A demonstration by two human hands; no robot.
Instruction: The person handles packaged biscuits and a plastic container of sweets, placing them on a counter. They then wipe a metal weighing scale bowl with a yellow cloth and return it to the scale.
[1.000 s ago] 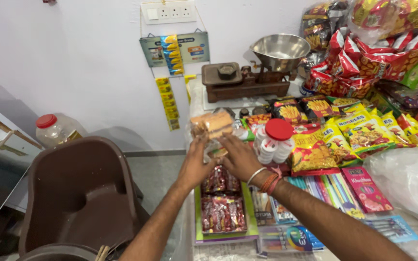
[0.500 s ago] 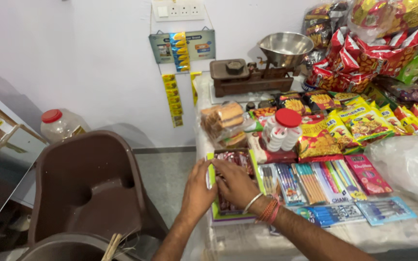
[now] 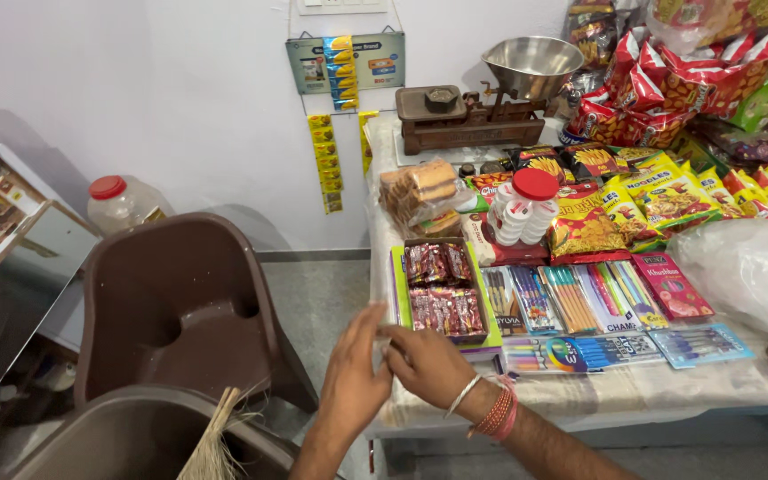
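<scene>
Fingers [image 3: 375, 324] of the left hand [image 3: 353, 378] and the right hand [image 3: 428, 364] meet at the near edge of the bench [image 3: 580, 396], tips touching each other just in front of a tray of small red sweets [image 3: 444, 289]; whether anything is pinched between them I cannot tell, since the spot where they meet is too small and blurred. The left fingers stand nearly straight and close together, the right ones curl toward them, and the right wrist wears a metal bangle and red threads [image 3: 491, 411]. The tray sits in a green-edged box near the left end of the bench, just beyond the hands. To its right lie flat packs of pens and pencils [image 3: 571, 298], and nearer still a long blue pen pack [image 3: 580, 351]. Farther back stand a clear jar with a red lid [image 3: 526, 209], a stack of biscuits in a clear wrap [image 3: 420, 191], yellow noodle packets [image 3: 668, 191] and red snack bags [image 3: 668, 89]. At the far end a balance scale with a steel bowl [image 3: 526, 67] rests by the wall. Left of the bench, on the floor, stands a brown plastic chair [image 3: 180, 302], with a broom [image 3: 215, 440] leaning near it.
</scene>
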